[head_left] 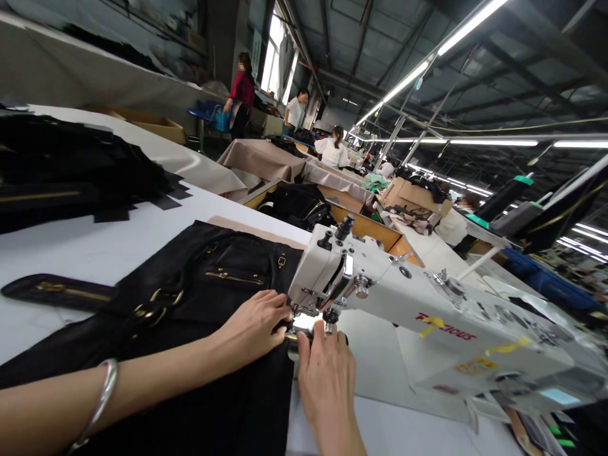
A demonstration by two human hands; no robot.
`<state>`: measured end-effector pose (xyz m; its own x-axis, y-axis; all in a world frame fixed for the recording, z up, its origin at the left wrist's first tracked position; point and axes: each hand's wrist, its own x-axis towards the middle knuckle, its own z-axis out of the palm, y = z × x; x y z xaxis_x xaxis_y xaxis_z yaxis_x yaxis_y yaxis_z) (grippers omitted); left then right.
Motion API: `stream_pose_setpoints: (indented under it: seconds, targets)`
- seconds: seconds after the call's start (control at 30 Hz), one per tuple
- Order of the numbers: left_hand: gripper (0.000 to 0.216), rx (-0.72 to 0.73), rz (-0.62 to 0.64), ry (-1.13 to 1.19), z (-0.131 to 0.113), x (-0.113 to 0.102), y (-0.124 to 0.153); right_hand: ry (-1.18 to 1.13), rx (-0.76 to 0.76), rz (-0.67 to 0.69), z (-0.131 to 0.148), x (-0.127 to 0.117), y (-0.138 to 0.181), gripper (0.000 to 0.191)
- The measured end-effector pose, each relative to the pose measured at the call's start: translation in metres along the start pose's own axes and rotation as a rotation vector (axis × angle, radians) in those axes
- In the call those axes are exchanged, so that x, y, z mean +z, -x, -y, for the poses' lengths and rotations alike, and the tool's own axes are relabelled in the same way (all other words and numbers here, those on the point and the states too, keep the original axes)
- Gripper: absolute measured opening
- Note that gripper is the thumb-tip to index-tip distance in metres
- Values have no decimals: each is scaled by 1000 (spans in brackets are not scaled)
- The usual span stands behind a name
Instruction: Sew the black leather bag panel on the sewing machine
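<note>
A black bag panel (228, 269) with handles, gold rings and a zipped pocket lies on the white table, left of a white sewing machine (380, 285). My left hand (256, 326) is at the panel's right edge beside the presser foot, fingers bent and closed on the black material. A short stretch of gold zipper teeth (291, 337) shows between my hands, under the machine's light. My right hand (329, 373) is just right of the needle area, fingers closed together and thumb alongside. Its fingertips and what they hold are partly hidden by the machine head.
A zippered black strip (57, 292) lies left of the panel. Black pieces (71, 164) are piled at the far left. Behind the machine stands a wooden bin (370, 223) with black bags. Thread cones (506, 199) rise at the right. Several people are in the background.
</note>
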<state>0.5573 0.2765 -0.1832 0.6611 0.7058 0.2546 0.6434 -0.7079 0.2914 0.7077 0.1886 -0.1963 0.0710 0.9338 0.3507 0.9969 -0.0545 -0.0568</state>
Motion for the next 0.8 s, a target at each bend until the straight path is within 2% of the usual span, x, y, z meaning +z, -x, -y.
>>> stream_pose_setpoints:
  seconds: [0.1,0.17,0.3,0.53,0.8]
  targets:
    - [16,10,24,-17,0,-1,-3,13,-131,58,-13,0,-11,24]
    - [17,17,34,-19,3,0,-4,-43,-161,69,-18,4,-16,25]
    - [22,73,-24,29,13,4,-2,-112,-112,29,-21,13,-19,23]
    - [22,228,-136,125,26,9,-1,-82,-133,-14,-17,20,-19,23]
    - [20,269,-144,184,29,7,-1,-122,-145,-66,-18,24,-20,22]
